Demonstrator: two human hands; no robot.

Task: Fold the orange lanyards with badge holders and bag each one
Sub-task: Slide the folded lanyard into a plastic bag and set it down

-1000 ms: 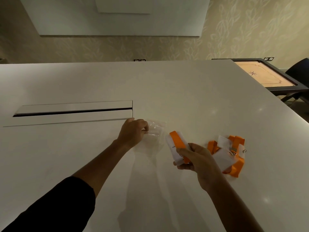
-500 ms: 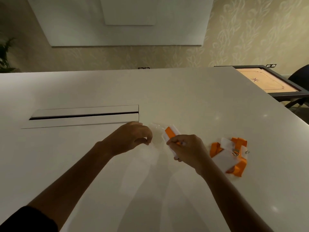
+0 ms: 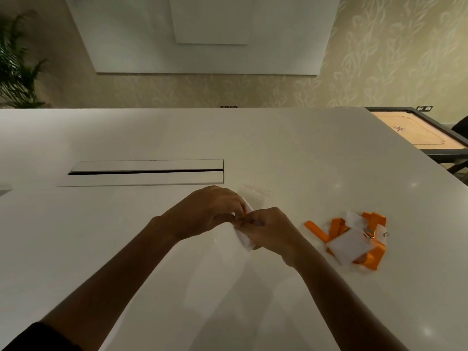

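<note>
My right hand (image 3: pixel 269 228) grips a folded orange lanyard with its white badge holder (image 3: pixel 245 243), mostly hidden by my fingers. My left hand (image 3: pixel 211 209) meets it from the left, fingers curled on the lanyard's upper end and on what looks like a clear bag's edge. A clear plastic bag (image 3: pixel 254 193) lies on the white table (image 3: pixel 278 148) just beyond both hands. To the right lies a loose heap of orange lanyards with white badge holders (image 3: pixel 350 240).
A long cable slot with a flap (image 3: pixel 147 172) is set into the table beyond my left hand. A carrom board on a dark stand (image 3: pixel 420 133) sits past the table's right edge. A plant (image 3: pixel 15 69) stands at the far left.
My right hand has carried the folded lanyard left and away from the heap. My left hand has left the bag's spot and come to meet it, so both hands now touch.
</note>
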